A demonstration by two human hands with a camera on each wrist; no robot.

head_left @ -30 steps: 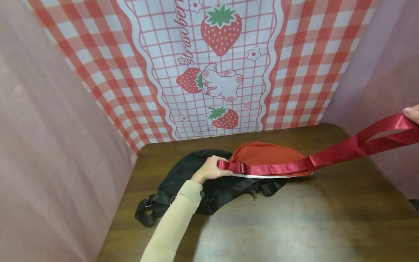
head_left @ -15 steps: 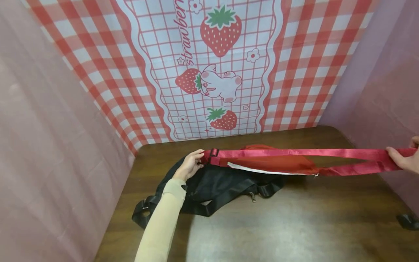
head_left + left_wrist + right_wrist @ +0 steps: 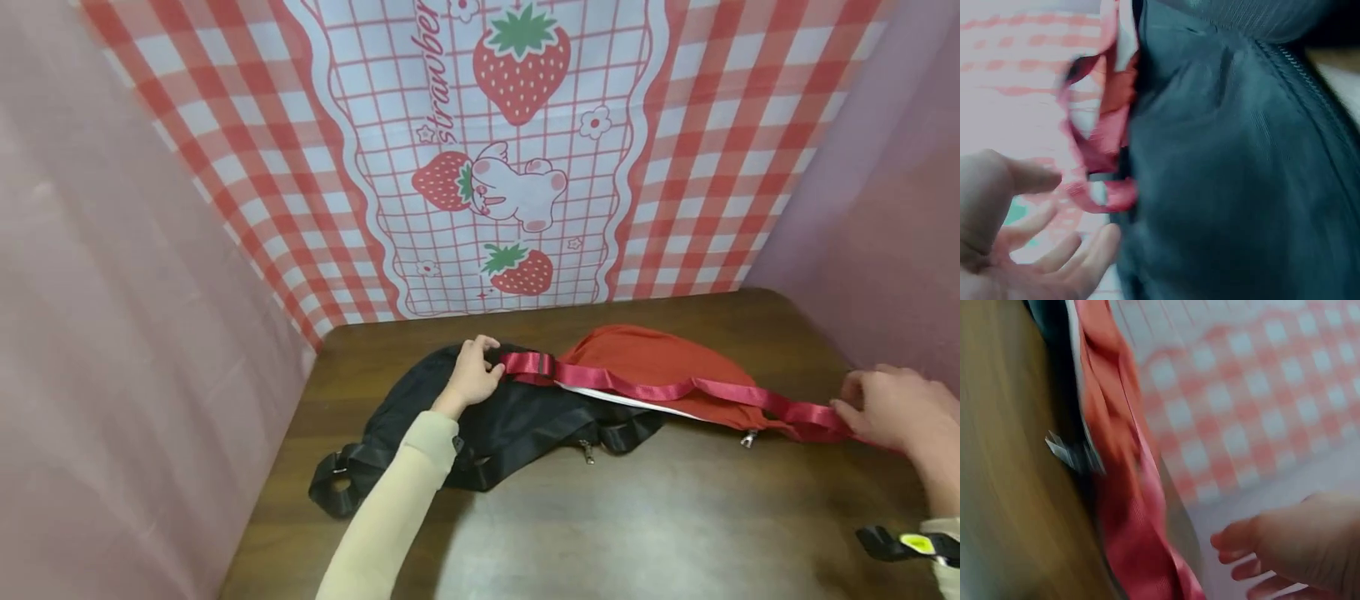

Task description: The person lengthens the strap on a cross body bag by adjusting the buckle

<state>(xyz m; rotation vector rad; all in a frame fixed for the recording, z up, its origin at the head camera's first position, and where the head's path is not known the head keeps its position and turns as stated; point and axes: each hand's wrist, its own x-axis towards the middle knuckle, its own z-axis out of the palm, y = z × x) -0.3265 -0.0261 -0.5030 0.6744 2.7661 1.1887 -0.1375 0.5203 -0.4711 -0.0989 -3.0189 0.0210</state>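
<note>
A red waist bag (image 3: 660, 367) lies partly over a black bag (image 3: 517, 425) on the table. Its shiny crimson strap (image 3: 645, 386) runs along the bag's front edge, with a dark slider buckle (image 3: 545, 367) toward the left end. My left hand (image 3: 474, 375) is over the black bag, just left of the strap's looped end. In the left wrist view its fingers (image 3: 1091, 256) are spread apart from the loop. My right hand (image 3: 896, 408) hovers at the strap's right end. The right wrist view has the right hand's loosely bent fingers (image 3: 1241, 540) beside the strap, holding nothing.
The wooden table (image 3: 637, 517) meets a red-checked strawberry cloth (image 3: 525, 183) at the back. Pink curtains (image 3: 135, 333) hang at both sides. A black strap loop (image 3: 337, 487) lies near the table's left edge, and a zipper pull (image 3: 587, 452) hangs off the black bag.
The strap, held taut between both hands half a second ago, has dropped slack onto the red bag. Both hands have let go; the left has shifted slightly right, the right lower and further into view.
</note>
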